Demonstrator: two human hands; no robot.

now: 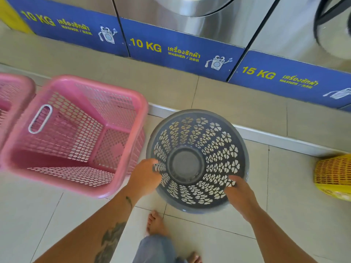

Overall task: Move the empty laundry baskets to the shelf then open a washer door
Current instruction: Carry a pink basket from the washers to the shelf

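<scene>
Room: a laundromat with a pale tiled floor; a row of steel washers with blue base panels runs across the top of the frame.
Grey basket: a round grey basket at centre frame, seen from above, empty, its walls pierced with flower-shaped holes around a solid dark base.
Left hand: the left hand is closed on the basket's lower-left rim, fingers hooked through the holes.
Right hand: the right hand grips the lower-right rim the same way.
Other baskets: an empty pink basket with a white-edged handle slot lies just beside the grey one at left; a second pink basket is at the far left edge; a yellow basket sits at the right edge.
Shelf: not in view.
Risk: the grey basket could knock the pink one when lifted, since they sit so close; fingers through thin holes may slip or catch; a bare foot is directly beneath, should it drop.
</scene>
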